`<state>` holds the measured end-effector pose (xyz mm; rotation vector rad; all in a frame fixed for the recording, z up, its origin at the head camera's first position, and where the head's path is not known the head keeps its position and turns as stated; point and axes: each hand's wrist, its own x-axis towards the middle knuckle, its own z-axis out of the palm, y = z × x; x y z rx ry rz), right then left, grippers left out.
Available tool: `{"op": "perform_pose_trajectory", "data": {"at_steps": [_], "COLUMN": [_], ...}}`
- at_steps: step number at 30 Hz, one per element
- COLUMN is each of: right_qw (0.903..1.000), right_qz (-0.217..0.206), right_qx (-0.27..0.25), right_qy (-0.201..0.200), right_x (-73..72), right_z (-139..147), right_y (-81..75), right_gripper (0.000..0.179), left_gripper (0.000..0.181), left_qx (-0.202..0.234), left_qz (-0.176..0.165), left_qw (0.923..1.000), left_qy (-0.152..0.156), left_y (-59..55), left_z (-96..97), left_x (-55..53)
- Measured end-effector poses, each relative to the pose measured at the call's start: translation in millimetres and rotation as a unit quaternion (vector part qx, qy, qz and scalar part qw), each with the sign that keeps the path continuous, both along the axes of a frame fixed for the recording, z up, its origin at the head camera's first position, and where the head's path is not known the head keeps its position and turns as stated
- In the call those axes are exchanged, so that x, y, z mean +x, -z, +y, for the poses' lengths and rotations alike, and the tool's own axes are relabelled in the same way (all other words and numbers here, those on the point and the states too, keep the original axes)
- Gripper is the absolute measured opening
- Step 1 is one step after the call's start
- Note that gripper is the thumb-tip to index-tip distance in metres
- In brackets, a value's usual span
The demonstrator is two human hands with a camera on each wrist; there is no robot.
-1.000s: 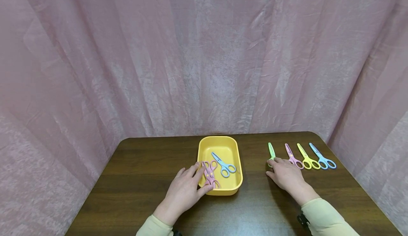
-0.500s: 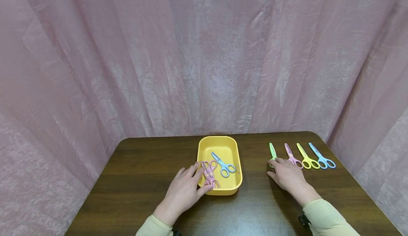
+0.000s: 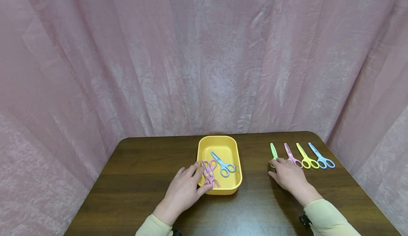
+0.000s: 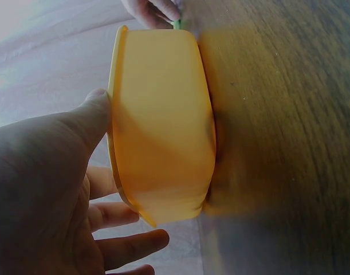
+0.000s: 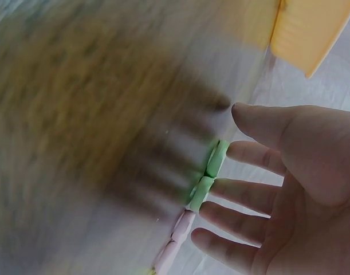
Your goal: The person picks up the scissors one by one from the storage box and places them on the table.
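Note:
My left hand (image 3: 185, 191) rests at the near left corner of a yellow tray (image 3: 238, 158), its thumb and fingers spread along the rim. In the left wrist view, the thumb touches the rim of the tray (image 4: 163, 114) and the fingers are extended. Inside lie blue scissors (image 3: 218, 158) and pink scissors (image 3: 208, 174), partly covered by the left fingers. On the right, straight fingers of my right hand (image 3: 288, 175) rest on the handles of green scissors (image 3: 273, 150), whose blade points away. The right wrist view has those fingertips at the green handle loops (image 5: 217, 157).
Just right of the green scissors, pink scissors (image 3: 288, 151), yellow scissors (image 3: 306, 158) and blue scissors (image 3: 318, 156) lie in a row on the brown table (image 3: 153, 158). A pink curtain (image 3: 204, 59) hangs behind the table's far edge.
The right hand and the green scissors have slid slightly to the right, closer to the pink scissors in the row. The left hand stays at the tray.

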<state>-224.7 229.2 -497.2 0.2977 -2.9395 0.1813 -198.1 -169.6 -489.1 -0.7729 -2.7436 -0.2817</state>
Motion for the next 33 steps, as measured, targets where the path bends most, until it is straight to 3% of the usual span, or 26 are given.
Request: {"op": "perform_pose_trajectory", "data": {"at_steps": [18, 24, 33], "right_qw": [1.0, 0.9995, 0.9958], "right_qz": [-0.001, 0.029, 0.081], "right_qx": [0.001, -0.014, -0.021], "right_qy": [0.004, -0.004, -0.036], "right_x": [1.5, 2.7, 6.7], "right_z": [1.9, -0.3, -25.0], "right_y": [-0.6, 0.4, -13.9], "right_gripper": [0.035, 0.036, 0.046], "left_gripper": [0.074, 0.074, 0.075], "left_qx": [0.001, -0.007, -0.005], "left_qz": [0.005, 0.008, 0.005], "left_qw": [1.0, 0.9999, 1.0], "left_qy": [0.003, 0.003, 0.002], "left_y": [1.7, 1.5, 0.1], "left_z": [-0.6, -0.8, -0.7], "left_x": [-0.5, -0.3, 0.0]}}
